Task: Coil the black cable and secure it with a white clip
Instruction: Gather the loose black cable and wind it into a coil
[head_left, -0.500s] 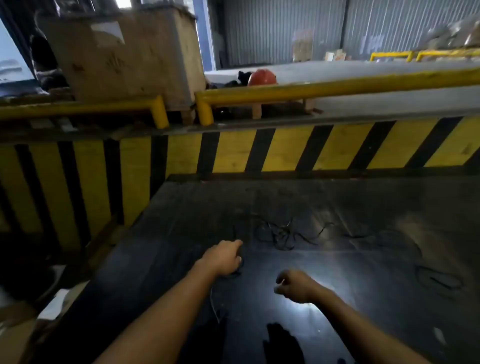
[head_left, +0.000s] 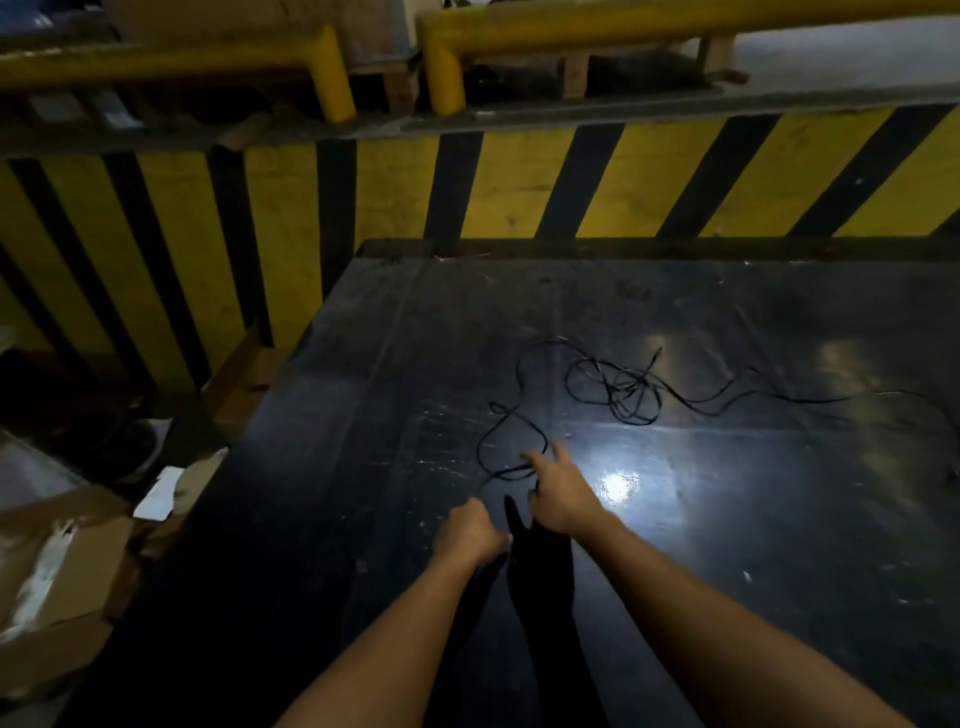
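Note:
A thin black cable (head_left: 631, 389) lies in a loose tangle on the dark glossy table (head_left: 727, 519), with one strand trailing off to the right and a loop running down towards my hands. My left hand (head_left: 470, 532) is closed in a fist near the cable's near end, and the strand seems to lead into it. Just to its right, my right hand (head_left: 561, 493) reaches forward with fingers spread, its fingertips touching the near loop. I see no white clip.
A yellow-and-black striped barrier (head_left: 519, 192) runs behind and to the left of the table, with yellow rails (head_left: 623, 26) above it. Torn cardboard boxes (head_left: 57, 571) lie on the floor at the left, below the table's edge.
The view has tilted down and closer to the table. My left hand has pulled back towards me, and my right hand has opened and reached forward to the cable loop.

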